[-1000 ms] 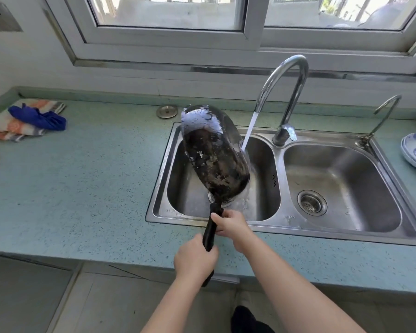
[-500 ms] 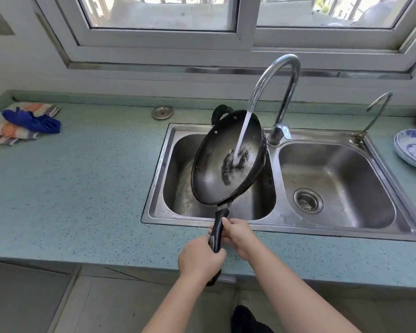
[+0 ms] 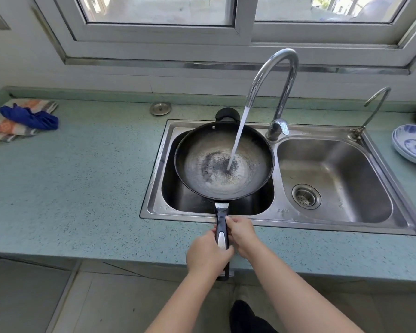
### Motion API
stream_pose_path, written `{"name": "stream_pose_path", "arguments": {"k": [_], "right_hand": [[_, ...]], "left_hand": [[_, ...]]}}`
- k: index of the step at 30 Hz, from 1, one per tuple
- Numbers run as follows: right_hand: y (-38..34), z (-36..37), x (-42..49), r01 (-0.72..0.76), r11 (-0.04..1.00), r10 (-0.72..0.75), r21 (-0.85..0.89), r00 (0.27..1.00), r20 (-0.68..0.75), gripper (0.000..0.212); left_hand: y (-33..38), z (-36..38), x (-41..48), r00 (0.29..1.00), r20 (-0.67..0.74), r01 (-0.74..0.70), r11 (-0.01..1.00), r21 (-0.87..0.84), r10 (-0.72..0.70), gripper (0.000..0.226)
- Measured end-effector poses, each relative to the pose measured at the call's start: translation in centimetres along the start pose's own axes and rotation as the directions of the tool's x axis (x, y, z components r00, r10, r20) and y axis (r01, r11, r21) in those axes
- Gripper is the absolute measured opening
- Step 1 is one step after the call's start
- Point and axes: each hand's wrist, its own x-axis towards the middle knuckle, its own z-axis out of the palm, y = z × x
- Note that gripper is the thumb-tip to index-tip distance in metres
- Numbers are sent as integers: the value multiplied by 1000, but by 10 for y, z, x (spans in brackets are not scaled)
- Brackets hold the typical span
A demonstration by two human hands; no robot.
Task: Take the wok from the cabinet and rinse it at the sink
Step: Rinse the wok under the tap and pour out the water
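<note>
A black wok (image 3: 202, 150) is held level over the left basin of the steel double sink (image 3: 154, 179), its inside facing up. Water runs from the tall curved faucet (image 3: 277, 75) into the wok's middle, where a dark patch shows. Both hands grip its long black handle (image 3: 221, 219): my right hand (image 3: 241, 233) nearer the wok, my left hand (image 3: 208, 254) further back at the counter's front edge. A small loop handle sticks out at the wok's far rim.
The right basin (image 3: 332, 164) shows a drain strainer. A smaller tap (image 3: 375, 104) stands at its back right. Blue-patterned plates (image 3: 412, 145) sit at the far right, folded cloths (image 3: 22, 118) at the far left, and a metal sink plug (image 3: 160, 108) behind the sink.
The wok turned from its blackened underside facing me, through a tilt, to level with its inside up. The water now falls into the bowl. Both hands kept the handle.
</note>
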Motion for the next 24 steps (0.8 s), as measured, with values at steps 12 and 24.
{"name": "stream_pose_path", "arguments": {"k": [12, 24], "right_hand": [[4, -15, 4, 92, 949, -114, -303, 992, -57, 13], [8, -22, 1, 136, 943, -147, -304, 989, -14, 15]], "left_hand": [[-2, 7, -4, 1000, 17, 7, 992, -125, -5, 32], [-11, 16, -8, 999, -46, -33, 992, -125, 27, 44]]}}
